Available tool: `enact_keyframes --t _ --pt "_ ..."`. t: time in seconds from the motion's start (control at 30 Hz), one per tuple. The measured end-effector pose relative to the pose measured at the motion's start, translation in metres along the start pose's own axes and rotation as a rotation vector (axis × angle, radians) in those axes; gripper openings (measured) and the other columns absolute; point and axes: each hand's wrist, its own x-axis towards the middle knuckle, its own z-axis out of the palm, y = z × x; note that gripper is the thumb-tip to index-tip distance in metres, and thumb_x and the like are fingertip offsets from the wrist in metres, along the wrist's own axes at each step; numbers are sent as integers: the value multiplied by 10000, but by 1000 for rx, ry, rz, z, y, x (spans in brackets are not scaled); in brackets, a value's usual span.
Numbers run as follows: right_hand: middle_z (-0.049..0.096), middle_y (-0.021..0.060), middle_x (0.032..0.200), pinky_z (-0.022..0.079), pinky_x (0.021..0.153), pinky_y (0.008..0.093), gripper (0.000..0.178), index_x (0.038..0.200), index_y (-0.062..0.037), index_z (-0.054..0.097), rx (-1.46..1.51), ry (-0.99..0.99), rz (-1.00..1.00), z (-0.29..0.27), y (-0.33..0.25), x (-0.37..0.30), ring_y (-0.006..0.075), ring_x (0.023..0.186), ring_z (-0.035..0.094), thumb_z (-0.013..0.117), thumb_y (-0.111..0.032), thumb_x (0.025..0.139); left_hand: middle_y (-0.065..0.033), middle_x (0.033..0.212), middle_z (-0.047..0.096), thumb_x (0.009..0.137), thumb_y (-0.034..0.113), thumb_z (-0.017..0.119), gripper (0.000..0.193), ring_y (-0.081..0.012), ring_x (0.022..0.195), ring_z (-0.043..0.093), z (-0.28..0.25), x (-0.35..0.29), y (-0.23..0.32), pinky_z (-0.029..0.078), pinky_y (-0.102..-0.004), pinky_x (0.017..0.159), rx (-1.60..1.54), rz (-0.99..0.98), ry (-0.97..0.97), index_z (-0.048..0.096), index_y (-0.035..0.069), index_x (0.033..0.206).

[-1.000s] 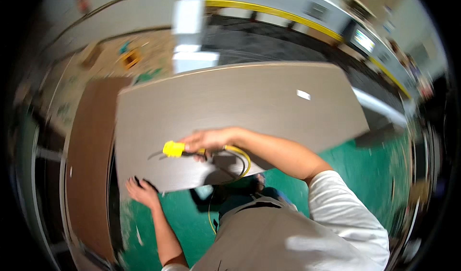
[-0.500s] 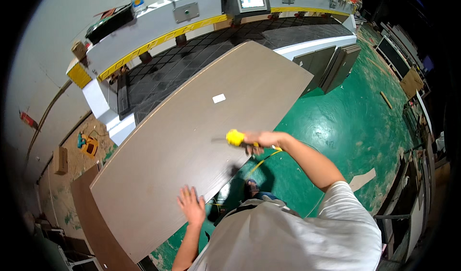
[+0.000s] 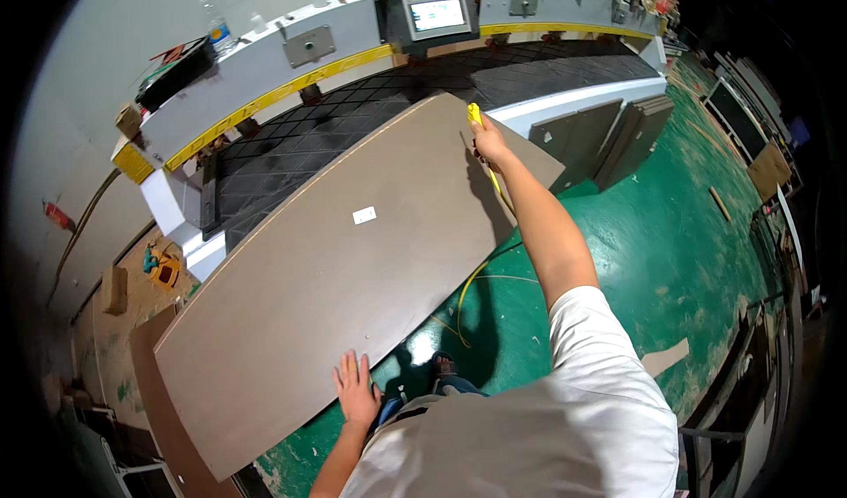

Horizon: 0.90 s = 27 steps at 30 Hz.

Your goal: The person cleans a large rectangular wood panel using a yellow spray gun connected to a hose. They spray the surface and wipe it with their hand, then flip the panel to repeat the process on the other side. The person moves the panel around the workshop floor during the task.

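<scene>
A large grey-brown board (image 3: 326, 260) lies in front of me, with a small white label (image 3: 364, 215) on its face. Near its front edge my left hand (image 3: 357, 390) rests flat on it, fingers spread. My right arm reaches out over the board's far right part. There my right hand (image 3: 488, 142) is closed round a yellow air blow gun (image 3: 475, 113), mostly hidden by the fingers. From the gun a yellow hose (image 3: 468, 297) runs down past the board's edge toward the floor.
Behind the board stands a long machine with a black bed (image 3: 353, 110), yellow striping and a lit screen (image 3: 437, 14). More dark panels (image 3: 600, 145) lean at its right end. A brown board (image 3: 163, 383) lies at the left; a wooden stick (image 3: 720, 203) is on the green floor (image 3: 635, 260).
My right hand has moved with the air blow gun from the board's near edge to its far right corner. The left hand stays flat on the board.
</scene>
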Motion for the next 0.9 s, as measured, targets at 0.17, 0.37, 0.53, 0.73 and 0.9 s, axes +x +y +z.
enact_keyframes --t 0.17,0.37,0.53,0.73,0.9 --pt "520 13 761 419 523 310 438 1453 -201 511 -84 100 50 -51 56 -6 118 593 483 491 -352 1042 -227 1627 239 790 195 714 808 -403 1514 200 4 -9 -1 130 -603 1215 14 -42 7 382 21 1507" --pt "452 -14 680 350 450 303 406 1407 -211 535 -66 172 165 -160 120 -66 117 511 413 510 -375 1035 -260 1602 279 802 157 670 769 -427 1498 236 3 2 -7 160 -612 1200 -81 39 43 384 -21 1494" --pt "462 -24 716 366 474 272 432 1426 -189 498 -81 69 290 -179 99 -151 94 538 413 506 -388 1043 -218 1601 308 777 90 660 772 -372 1499 268 5 5 -32 190 -580 1208 -171 87 5 394 21 1498" --pt "580 -6 753 409 526 257 537 1504 -168 443 -360 -621 463 -93 33 -316 106 613 547 483 -446 1045 -159 1638 252 725 163 794 940 -333 1519 231 -27 -34 -98 190 -582 1214 -25 -144 -37 341 121 1548" --pt "582 36 815 413 610 236 587 1571 -107 343 -182 -1187 573 32 9 -397 111 657 509 520 -331 1058 -154 1651 215 635 256 899 1105 -335 1529 201 -40 -120 -194 175 -580 1220 49 -377 -57 310 127 1561"
